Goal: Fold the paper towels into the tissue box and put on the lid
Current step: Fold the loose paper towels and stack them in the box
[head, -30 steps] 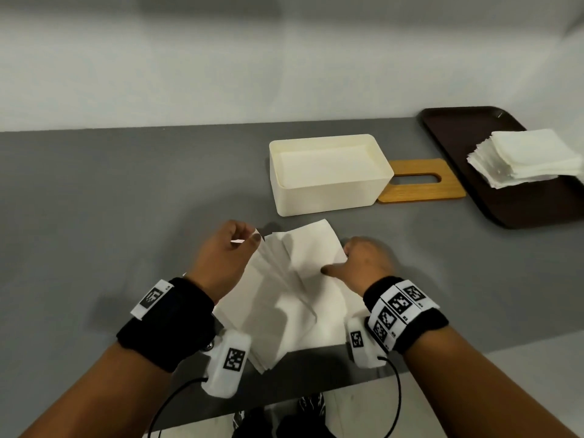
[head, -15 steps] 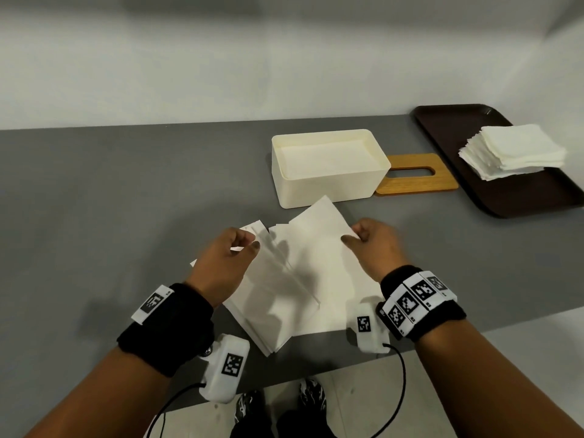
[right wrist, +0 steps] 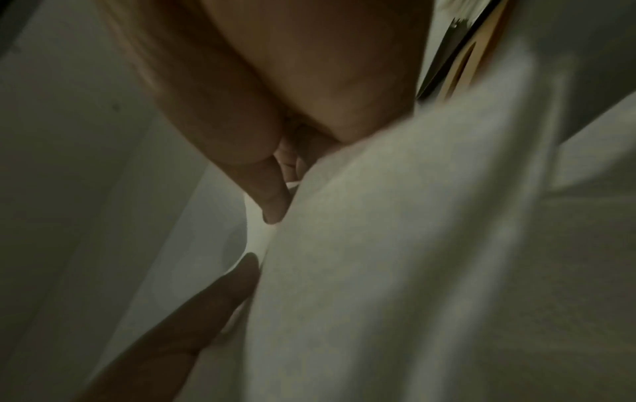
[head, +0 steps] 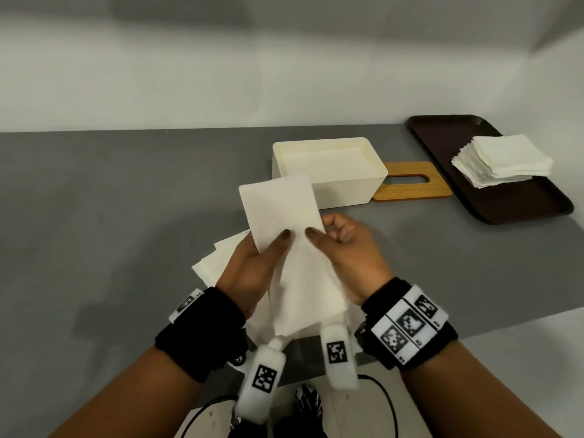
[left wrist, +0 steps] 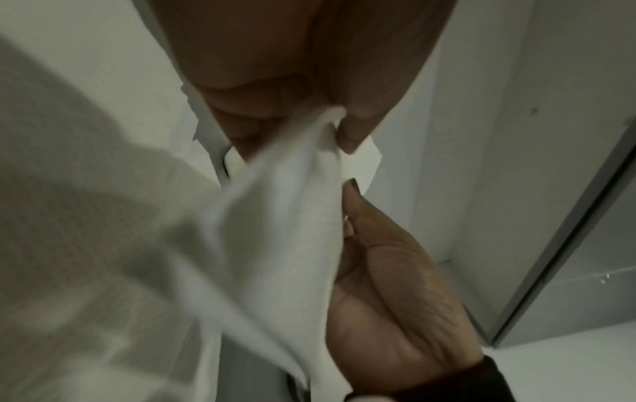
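Observation:
A white paper towel [head: 284, 216] is lifted off the grey table, its top part bent toward the box. My left hand [head: 252, 263] pinches it from the left, thumb on top, and my right hand [head: 344, 248] pinches its right edge. The left wrist view shows the paper towel [left wrist: 285, 231] gripped between fingers and thumb; the right wrist view shows the paper towel [right wrist: 413, 244] blurred against my fingers. More loose towels [head: 218, 257] lie under my hands. The open cream tissue box [head: 344, 191] stands just beyond, with towels inside. The wooden slotted lid [head: 410, 191] lies flat at the box's right.
A dark brown tray [head: 505, 200] sits at the far right and carries a stack of white towels [head: 502, 159]. The table's near edge [head: 94, 324] runs just under my wrists. A white wall rises behind the table.
Both hands have come together and raised one towel from the pile on the table. It now stands up in front of the box; the pile stays below.

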A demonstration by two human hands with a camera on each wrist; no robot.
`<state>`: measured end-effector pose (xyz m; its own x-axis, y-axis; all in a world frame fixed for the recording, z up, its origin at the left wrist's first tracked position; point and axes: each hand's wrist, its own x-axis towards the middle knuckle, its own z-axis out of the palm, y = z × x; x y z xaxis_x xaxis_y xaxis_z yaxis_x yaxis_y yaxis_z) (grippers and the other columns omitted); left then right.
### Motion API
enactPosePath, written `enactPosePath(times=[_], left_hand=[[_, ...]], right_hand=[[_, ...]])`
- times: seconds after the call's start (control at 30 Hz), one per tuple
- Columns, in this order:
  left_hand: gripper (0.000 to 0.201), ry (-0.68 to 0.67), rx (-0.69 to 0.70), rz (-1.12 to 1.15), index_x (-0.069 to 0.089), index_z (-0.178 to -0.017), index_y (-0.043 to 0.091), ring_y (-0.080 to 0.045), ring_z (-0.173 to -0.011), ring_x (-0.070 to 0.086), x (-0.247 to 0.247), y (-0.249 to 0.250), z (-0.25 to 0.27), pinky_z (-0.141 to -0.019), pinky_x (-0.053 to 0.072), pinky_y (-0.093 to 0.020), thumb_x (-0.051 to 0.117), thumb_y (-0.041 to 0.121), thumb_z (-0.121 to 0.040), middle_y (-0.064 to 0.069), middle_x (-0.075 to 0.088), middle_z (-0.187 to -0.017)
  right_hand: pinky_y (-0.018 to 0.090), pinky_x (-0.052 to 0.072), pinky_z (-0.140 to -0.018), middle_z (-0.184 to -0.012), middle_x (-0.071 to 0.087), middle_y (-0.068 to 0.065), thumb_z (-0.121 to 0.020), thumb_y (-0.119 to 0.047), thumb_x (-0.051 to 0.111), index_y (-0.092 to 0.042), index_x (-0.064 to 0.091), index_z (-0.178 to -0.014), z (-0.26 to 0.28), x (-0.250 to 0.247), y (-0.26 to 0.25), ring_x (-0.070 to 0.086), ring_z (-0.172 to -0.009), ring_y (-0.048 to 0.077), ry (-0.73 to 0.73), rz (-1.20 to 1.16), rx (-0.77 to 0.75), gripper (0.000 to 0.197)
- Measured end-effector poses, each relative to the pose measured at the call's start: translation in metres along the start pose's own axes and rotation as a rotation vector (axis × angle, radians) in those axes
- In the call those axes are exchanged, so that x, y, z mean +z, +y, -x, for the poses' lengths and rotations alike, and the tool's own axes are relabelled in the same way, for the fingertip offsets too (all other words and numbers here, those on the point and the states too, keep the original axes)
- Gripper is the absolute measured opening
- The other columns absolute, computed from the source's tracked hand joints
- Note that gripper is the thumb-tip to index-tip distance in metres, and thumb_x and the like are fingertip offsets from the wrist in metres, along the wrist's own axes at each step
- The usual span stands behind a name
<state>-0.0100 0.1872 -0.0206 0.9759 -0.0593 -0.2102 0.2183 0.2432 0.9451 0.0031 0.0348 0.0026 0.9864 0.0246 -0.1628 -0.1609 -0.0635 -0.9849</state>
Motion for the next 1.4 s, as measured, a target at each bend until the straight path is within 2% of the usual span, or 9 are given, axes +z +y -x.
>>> enactPosePath(times=[0.07, 0.2, 0.37, 0.5, 0.73, 0.87, 1.03, 1.17, 1.4], left_hand=[[0.018, 0.086, 0.052, 0.006, 0.067, -0.109, 0.016, -0.016, -0.094, 0.073, -0.010, 0.001, 0.000, -0.082, 0.057, -0.032, 0.053, 0.018, -0.098, 0.002, 0.077, -0.101], [0.015, 0.225, 0.032, 0.036, 0.068, -0.105, 0.019, -0.015, -0.084, 0.073, -0.049, 0.009, -0.002, -0.072, 0.057, -0.029, 0.055, 0.019, -0.097, 0.005, 0.078, -0.092], [0.015, 0.303, 0.026, 0.122, 0.068, -0.104, 0.018, -0.012, -0.077, 0.072, -0.099, 0.022, 0.005, -0.066, 0.058, -0.028, 0.055, 0.020, -0.097, 0.006, 0.077, -0.085], [0.013, 0.366, 0.001, 0.158, 0.069, -0.100, 0.019, -0.014, -0.076, 0.071, -0.124, 0.024, 0.012, -0.074, 0.055, -0.036, 0.056, 0.021, -0.096, 0.006, 0.076, -0.083], [0.010, 0.412, -0.031, 0.139, 0.069, -0.095, 0.020, -0.019, -0.085, 0.067, -0.139, 0.024, 0.018, -0.078, 0.052, -0.036, 0.058, 0.021, -0.095, 0.002, 0.073, -0.090], [0.012, 0.427, -0.038, 0.122, 0.066, -0.103, 0.018, -0.018, -0.090, 0.066, -0.146, 0.024, 0.018, -0.076, 0.051, -0.034, 0.058, 0.022, -0.095, 0.002, 0.072, -0.097], [0.012, 0.407, -0.056, 0.110, 0.066, -0.103, 0.019, -0.015, -0.090, 0.066, -0.148, 0.024, 0.019, -0.073, 0.049, -0.033, 0.057, 0.024, -0.096, 0.005, 0.072, -0.096], [0.026, 0.378, -0.103, 0.107, 0.063, -0.118, 0.014, -0.023, -0.101, 0.065, -0.143, 0.022, 0.019, -0.079, 0.050, -0.038, 0.056, 0.026, -0.096, -0.003, 0.071, -0.108], [0.014, 0.288, -0.137, 0.137, 0.066, -0.102, 0.021, -0.019, -0.084, 0.071, -0.105, 0.023, 0.017, -0.073, 0.054, -0.036, 0.055, 0.027, -0.097, -0.001, 0.075, -0.098]], right_hand=[[0.036, 0.054, -0.069, -0.080, 0.068, 0.022, -0.095, -0.014, 0.061, 0.001, 0.063, -0.094, -0.005, 0.014, 0.006, 0.064, -0.071, 0.024, 0.017, 0.028, 0.007, 0.015], [0.026, 0.046, -0.062, -0.082, 0.065, 0.004, -0.099, -0.018, 0.052, -0.011, 0.060, -0.088, -0.015, 0.028, 0.026, 0.058, -0.066, 0.015, 0.006, 0.139, 0.105, 0.016], [0.025, 0.044, -0.082, -0.104, 0.064, 0.001, -0.087, -0.030, 0.068, -0.013, 0.064, -0.107, -0.016, 0.041, 0.053, 0.060, -0.097, 0.019, -0.151, 0.846, 0.034, 0.027], [0.040, 0.044, -0.098, -0.121, 0.055, 0.007, -0.077, -0.050, 0.072, -0.015, 0.054, -0.127, -0.013, 0.062, 0.057, 0.049, -0.118, 0.029, -0.175, 1.178, 0.075, 0.063], [0.040, 0.045, -0.092, -0.117, 0.061, 0.002, -0.074, -0.059, 0.069, -0.021, 0.056, -0.123, -0.017, 0.065, 0.057, 0.051, -0.116, 0.029, -0.177, 1.255, 0.149, 0.064], [0.037, 0.044, -0.094, -0.120, 0.063, 0.002, -0.086, -0.044, 0.064, -0.017, 0.060, -0.120, -0.018, 0.058, 0.058, 0.054, -0.117, 0.027, -0.136, 1.090, 0.108, 0.043], [0.018, 0.036, -0.063, -0.077, 0.055, -0.013, -0.091, -0.024, 0.063, -0.021, 0.052, -0.088, -0.013, 0.036, 0.049, 0.054, -0.075, 0.013, -0.071, 0.783, 0.055, 0.013], [0.044, 0.057, -0.079, -0.089, 0.075, 0.007, -0.087, -0.014, 0.069, -0.012, 0.062, -0.090, -0.010, 0.016, 0.043, 0.071, -0.082, 0.029, -0.009, 0.426, 0.079, 0.008], [0.044, 0.053, -0.093, -0.104, 0.074, 0.014, -0.086, -0.005, 0.063, 0.000, 0.060, -0.108, 0.002, 0.015, 0.018, 0.069, -0.100, 0.030, -0.049, -0.184, 0.066, 0.023]])
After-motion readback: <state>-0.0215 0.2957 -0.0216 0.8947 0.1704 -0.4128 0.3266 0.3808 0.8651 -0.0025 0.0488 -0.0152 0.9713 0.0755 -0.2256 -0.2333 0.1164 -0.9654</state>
